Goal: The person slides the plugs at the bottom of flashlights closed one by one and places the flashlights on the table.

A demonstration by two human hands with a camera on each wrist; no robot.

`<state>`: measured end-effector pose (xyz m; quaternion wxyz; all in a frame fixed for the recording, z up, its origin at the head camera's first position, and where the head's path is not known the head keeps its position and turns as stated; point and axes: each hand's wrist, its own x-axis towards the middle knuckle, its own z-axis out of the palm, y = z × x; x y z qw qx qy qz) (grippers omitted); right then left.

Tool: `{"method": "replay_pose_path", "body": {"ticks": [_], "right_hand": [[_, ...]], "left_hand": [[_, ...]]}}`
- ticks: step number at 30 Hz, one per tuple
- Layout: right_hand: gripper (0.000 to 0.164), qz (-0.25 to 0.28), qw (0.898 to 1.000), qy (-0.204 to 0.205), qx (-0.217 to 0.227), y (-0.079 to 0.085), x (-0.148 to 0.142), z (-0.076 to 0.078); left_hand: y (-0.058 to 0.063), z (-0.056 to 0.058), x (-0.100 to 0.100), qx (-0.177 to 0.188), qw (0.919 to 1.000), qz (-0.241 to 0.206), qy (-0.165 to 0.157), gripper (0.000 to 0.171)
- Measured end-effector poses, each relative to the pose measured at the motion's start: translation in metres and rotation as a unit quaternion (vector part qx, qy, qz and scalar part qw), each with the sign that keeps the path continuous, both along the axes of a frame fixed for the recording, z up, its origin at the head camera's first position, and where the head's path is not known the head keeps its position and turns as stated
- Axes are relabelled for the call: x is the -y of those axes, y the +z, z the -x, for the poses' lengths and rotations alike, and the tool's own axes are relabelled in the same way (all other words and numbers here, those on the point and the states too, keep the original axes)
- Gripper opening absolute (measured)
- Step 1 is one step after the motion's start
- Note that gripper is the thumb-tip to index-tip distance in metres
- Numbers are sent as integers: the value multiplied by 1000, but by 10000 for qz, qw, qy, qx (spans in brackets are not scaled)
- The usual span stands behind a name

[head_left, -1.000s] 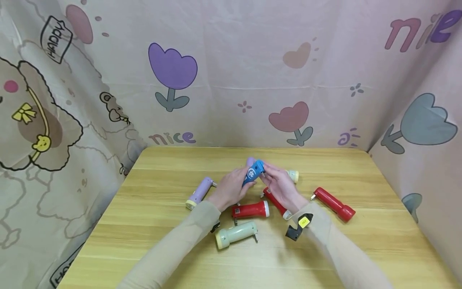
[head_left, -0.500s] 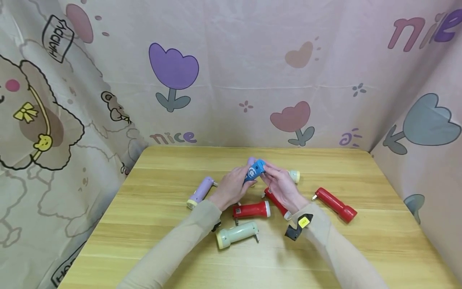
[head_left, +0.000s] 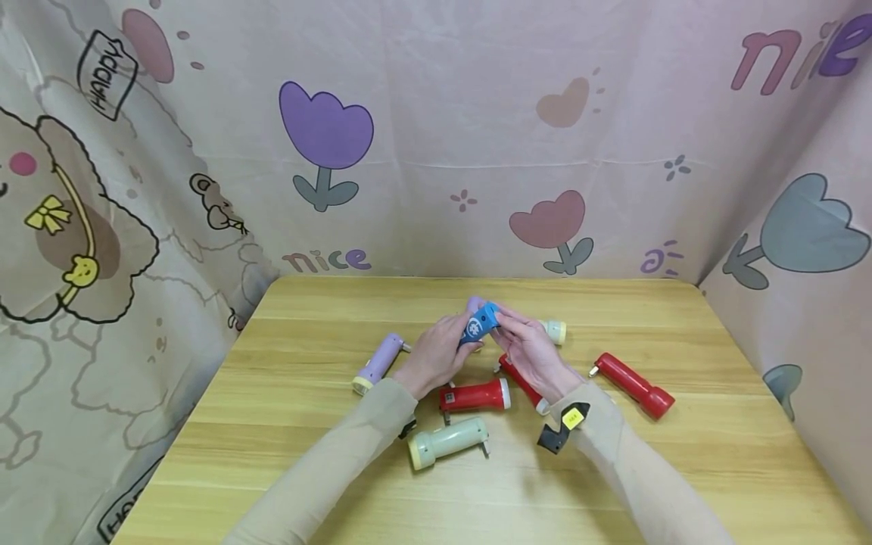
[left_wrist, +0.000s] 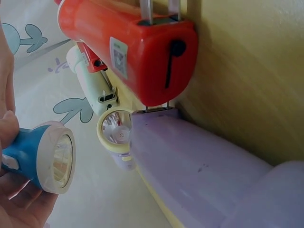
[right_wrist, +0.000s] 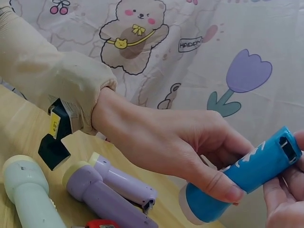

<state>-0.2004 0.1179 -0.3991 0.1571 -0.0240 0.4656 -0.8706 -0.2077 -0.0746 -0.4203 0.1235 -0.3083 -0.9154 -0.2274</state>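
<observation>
Above the middle of the table, my left hand (head_left: 436, 354) grips a blue flashlight (head_left: 480, 323) round its body. In the right wrist view, the left thumb lies along the flashlight (right_wrist: 259, 166) near its wide head, and a dark slot shows at its tail end. My right hand (head_left: 534, 352) pinches that tail end, though its fingertips are partly hidden. The left wrist view shows the flashlight's clear lens and white rim (left_wrist: 56, 159). Beneath the hands lie red flashlights (head_left: 477, 396), one partly covered by the right hand, and a purple flashlight (head_left: 474, 303) just behind.
On the wooden table (head_left: 306, 469), a purple flashlight (head_left: 380, 362) lies to the left and a pale green one (head_left: 450, 443) in front. A red flashlight (head_left: 632, 384) rests to the right. Behind the right hand, another pale green flashlight (head_left: 555, 332) shows. Printed curtains (head_left: 436, 136) enclose the table.
Both hands and the blue flashlight stay almost where they were. The head view has shifted very slightly. The flashlights on the table have not moved.
</observation>
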Motion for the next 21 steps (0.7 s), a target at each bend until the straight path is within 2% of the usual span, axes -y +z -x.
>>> {"method": "replay_pose_path", "body": {"ticks": [7, 17, 21], "right_hand": [[32, 170, 9998, 6, 87, 1, 0, 0], [23, 286, 9993, -14, 239, 2, 0, 1], [22, 283, 9991, -19, 326, 2, 0, 2]], "left_hand": [[5, 0, 0, -21, 10000, 15, 1, 54], [1, 3, 0, -252, 9996, -55, -141, 49], [1, 3, 0, -317, 9994, -9, -155, 55]]}}
